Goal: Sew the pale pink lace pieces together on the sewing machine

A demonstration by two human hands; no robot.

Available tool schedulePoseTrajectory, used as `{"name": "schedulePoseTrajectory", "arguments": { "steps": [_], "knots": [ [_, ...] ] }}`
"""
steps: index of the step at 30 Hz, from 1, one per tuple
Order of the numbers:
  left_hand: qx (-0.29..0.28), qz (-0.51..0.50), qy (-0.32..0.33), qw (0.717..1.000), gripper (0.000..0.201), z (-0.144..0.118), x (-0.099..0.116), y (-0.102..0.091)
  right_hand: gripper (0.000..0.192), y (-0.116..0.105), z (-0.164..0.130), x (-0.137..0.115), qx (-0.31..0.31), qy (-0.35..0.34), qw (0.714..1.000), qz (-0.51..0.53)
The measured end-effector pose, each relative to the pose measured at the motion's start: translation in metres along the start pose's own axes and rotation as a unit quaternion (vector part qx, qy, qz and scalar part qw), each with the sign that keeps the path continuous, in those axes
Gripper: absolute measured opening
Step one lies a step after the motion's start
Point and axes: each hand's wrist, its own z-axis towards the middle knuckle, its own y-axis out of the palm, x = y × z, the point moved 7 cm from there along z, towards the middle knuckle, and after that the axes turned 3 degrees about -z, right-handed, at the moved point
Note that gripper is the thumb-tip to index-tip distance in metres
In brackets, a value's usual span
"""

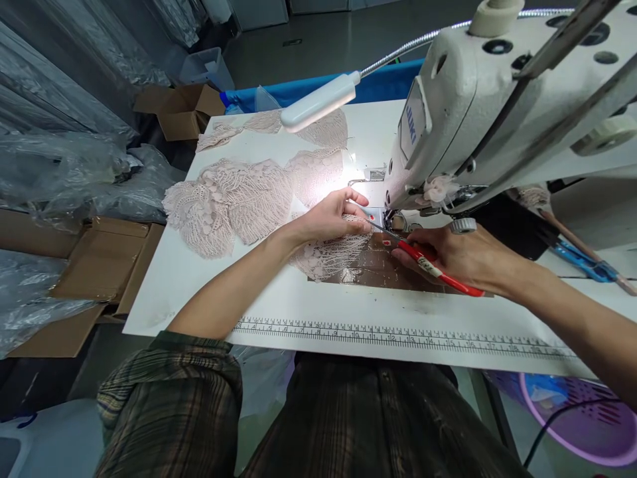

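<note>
My left hand (334, 216) presses flat on a piece of pale pink lace (328, 255) lying on the white sewing table (199, 279), fingers pointing at the needle area. My right hand (455, 255) grips red-handled thread snips (428, 264), whose metal tips reach toward the presser foot (393, 219) beside my left fingertips. The white sewing machine (497, 99) head hangs over both hands. More lace pieces (233, 202) lie spread to the left and behind.
A white gooseneck lamp (318, 101) shines on the lace. A printed ruler (398, 335) runs along the table's front edge. Blue-handled scissors (587, 262) lie at right. Cardboard boxes (99, 265) and plastic-wrapped bundles (60, 166) stand left; a purple basket (582, 418) sits below right.
</note>
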Motion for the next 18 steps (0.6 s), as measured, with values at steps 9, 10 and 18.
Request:
{"name": "schedulePoseTrajectory", "arguments": {
  "steps": [9, 10, 18],
  "knots": [
    [-0.001, -0.007, -0.006, 1.000, 0.042, -0.002, 0.002, 0.005, 0.057, -0.005, 0.007, -0.007, 0.013, -0.015, 0.996, -0.083],
    [-0.002, -0.002, -0.006, 1.000, 0.042, -0.003, 0.002, 0.005, 0.056, -0.006, 0.008, -0.010, 0.015, -0.022, 0.997, -0.066],
    [-0.030, 0.022, -0.013, 0.999, 0.047, -0.003, 0.004, -0.002, 0.062, -0.003, -0.001, -0.004, -0.022, 0.044, 0.998, 0.026]
  ]
}}
